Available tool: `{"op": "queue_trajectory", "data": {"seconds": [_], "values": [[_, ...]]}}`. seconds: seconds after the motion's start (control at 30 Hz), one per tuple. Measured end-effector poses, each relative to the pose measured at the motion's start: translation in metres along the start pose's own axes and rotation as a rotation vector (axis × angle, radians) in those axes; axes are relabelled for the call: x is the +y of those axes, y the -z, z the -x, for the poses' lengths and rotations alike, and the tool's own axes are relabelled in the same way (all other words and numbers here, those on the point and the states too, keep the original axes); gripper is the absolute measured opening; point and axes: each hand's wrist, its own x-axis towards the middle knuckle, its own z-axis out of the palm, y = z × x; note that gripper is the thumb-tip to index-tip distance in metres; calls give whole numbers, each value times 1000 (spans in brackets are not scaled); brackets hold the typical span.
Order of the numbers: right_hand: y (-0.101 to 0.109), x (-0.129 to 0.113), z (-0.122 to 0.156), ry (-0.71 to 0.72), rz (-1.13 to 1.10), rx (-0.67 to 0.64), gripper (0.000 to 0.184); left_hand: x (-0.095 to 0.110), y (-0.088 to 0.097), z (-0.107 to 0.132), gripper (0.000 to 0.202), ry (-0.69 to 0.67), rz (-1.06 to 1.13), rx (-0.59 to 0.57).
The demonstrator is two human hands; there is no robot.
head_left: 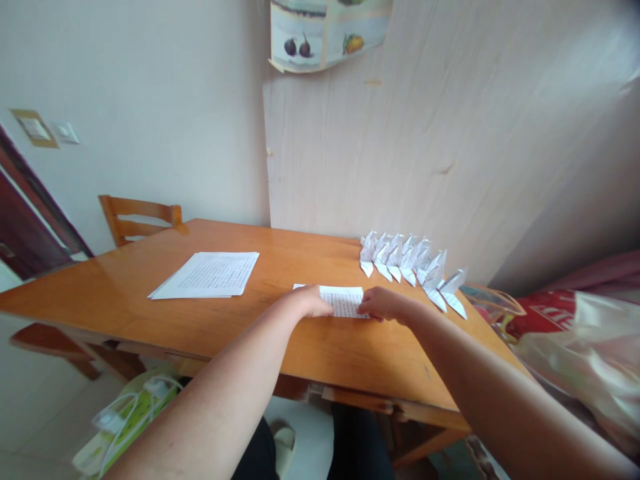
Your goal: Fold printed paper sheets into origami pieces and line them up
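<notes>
Left hand [311, 302]: touching printed paper [346, 301]; cannot tell whether grasping
Right hand [384, 304]: pinching its right end
Sheets [213, 273]: lying left of grip
Folded papers [395, 256]: standing rightward

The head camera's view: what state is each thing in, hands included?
Small sheet: printed side up; whether folded is unclear.
Left hand: touching the small sheet, grip unclear.
Right hand: at that sheet's right edge, grip unclear.
Paper stack: flat, edges slightly uneven.
Paper figures: folded, standing close together.
Chair: upright.
Fruit poster: hung up, lower edge curved.
</notes>
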Motion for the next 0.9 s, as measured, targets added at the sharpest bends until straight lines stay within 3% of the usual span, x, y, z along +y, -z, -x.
{"op": "queue_trajectory", "data": {"seconds": [0.17,0.43,0.9], "values": [[-11,-13,-10,61,-36,-41,23,2,-6,-11,43,34,-28,-5],[-12,-10,-15,63,-67,-102,24,-3,-17,-20,42,-9,-6,28],[-14,-5,-17,47,-50,-83,22,-21,6,-8,37,-7,79,38]]}}
